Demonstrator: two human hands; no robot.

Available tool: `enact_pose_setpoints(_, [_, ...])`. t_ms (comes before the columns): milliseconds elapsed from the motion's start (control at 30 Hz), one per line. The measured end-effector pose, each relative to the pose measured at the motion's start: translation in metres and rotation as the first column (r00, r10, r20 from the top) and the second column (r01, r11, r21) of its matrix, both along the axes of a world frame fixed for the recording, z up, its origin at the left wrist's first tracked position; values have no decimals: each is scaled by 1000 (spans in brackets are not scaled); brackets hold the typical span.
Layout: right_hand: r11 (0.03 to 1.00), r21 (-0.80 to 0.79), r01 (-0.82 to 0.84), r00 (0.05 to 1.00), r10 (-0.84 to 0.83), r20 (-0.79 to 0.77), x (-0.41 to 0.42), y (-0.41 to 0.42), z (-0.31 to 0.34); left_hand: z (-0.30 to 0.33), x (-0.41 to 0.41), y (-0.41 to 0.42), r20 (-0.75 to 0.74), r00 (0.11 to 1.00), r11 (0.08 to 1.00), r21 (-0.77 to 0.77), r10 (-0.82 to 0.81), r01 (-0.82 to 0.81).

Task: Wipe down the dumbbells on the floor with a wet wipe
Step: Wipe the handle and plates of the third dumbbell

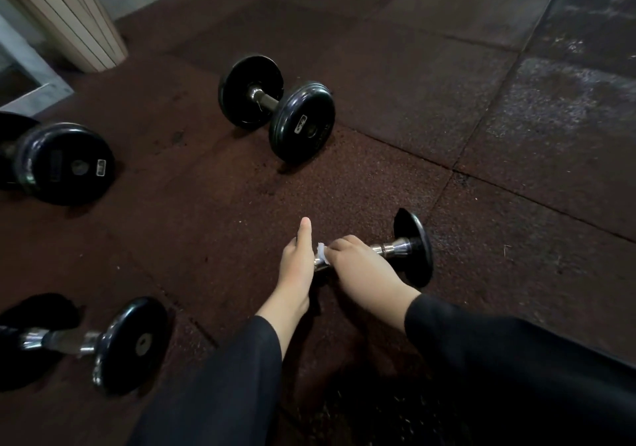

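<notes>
The wet wipe (320,252) shows only as a small white scrap, pinched against the chrome bar of the near dumbbell (409,251), which lies on the dark rubber floor (395,129). The right hand (361,266) has its grip curled over the bar and clamped on the wipe, knuckles up. Just to the left of that grip, touching the same bar, the left hand (296,266) rests with its thumb stretched straight forward; its other fingers are hidden under the palm, so whether they close on the bar cannot be told. To the right of the grip the bar runs bare and shiny into a black end plate that stands on its edge on the floor. Both arms wear dark sleeves. Well ahead of the grip lies a second dumbbell (277,108) with thick black plates. Far to the left and a little ahead is a third dumbbell (63,163), partly cut off by the edge. To the left and nearer the person lies a fourth dumbbell (103,342) with a chrome bar. At the far left stands a slatted wooden bin (69,11).
</notes>
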State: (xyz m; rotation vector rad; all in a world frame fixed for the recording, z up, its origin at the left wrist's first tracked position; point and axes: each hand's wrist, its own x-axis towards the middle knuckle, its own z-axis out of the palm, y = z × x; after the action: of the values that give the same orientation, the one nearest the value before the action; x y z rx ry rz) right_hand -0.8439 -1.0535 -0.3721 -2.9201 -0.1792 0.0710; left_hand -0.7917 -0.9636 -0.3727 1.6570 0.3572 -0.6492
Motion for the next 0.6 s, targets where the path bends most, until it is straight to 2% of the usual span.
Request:
enact_pose_setpoints(100, [998, 49, -25, 994, 31, -109, 17, 9, 10, -1, 5, 4, -47, 997, 998, -34, -56, 54])
enact_pose_setpoints(200, [997, 57, -50, 995, 54, -87, 8, 8, 2, -3, 7, 7, -42, 994, 995, -9, -99, 98])
enact_pose_setpoints(433, [971, 236, -22, 998, 36, -55, -5, 4, -4, 3, 6, 5, -57, 996, 997, -39, -73, 71])
enact_pose_setpoints(533, [997, 48, -65, 992, 60, 112, -21, 10, -20, 5, 6, 5, -60, 995, 996, -54, -81, 77])
enact_pose_setpoints(600, [987, -124, -105, 987, 119, 106, -26, 12, -23, 4, 6, 6, -64, 994, 995, -44, -92, 89])
